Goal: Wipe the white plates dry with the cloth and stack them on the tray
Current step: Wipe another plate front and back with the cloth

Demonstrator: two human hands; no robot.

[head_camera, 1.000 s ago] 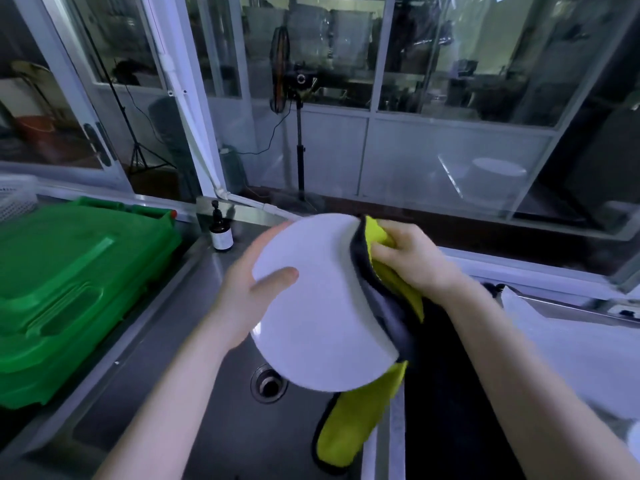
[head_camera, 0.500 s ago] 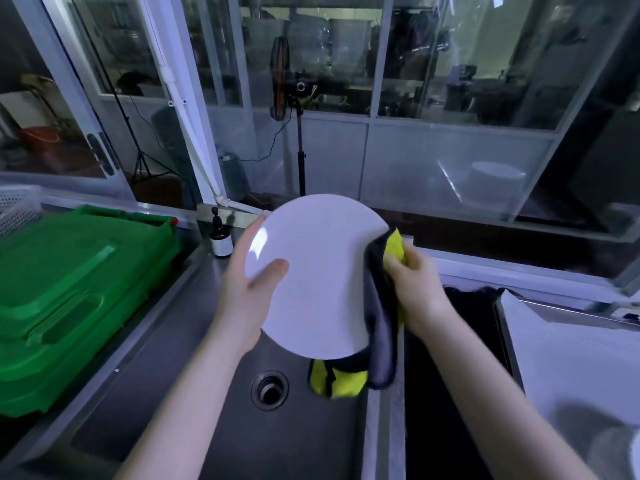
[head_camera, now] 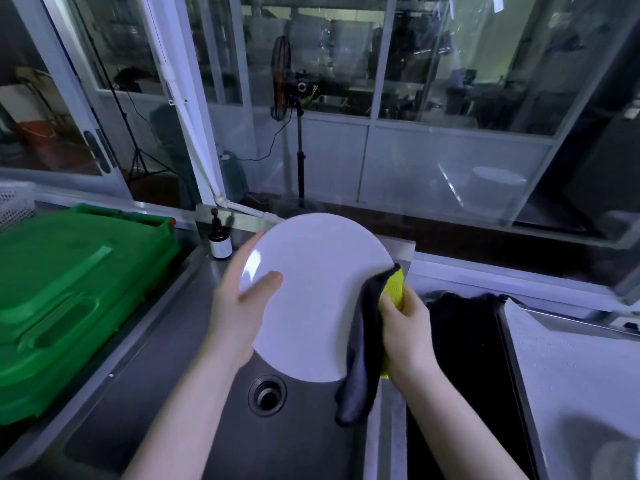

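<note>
A round white plate [head_camera: 311, 299] is held upright above the steel sink. My left hand [head_camera: 239, 306] grips its left rim, thumb across the front face. My right hand [head_camera: 405, 327] holds a yellow and dark grey cloth [head_camera: 363, 344] folded over the plate's right edge, with the grey end hanging down below it. At the right edge lies a white tray [head_camera: 571, 358]; a blurred pale shape at its near corner is too unclear to name.
The sink [head_camera: 194, 427] with its drain [head_camera: 267, 394] lies below the plate. A green plastic crate [head_camera: 65, 299] stands on the left. A small dark bottle [head_camera: 220, 240] sits at the sink's back edge. A dark basin [head_camera: 460, 358] lies between sink and tray.
The plate has turned more upright and its face now shows fully. My right hand with the cloth slid from the plate's top right edge down to its lower right edge.
</note>
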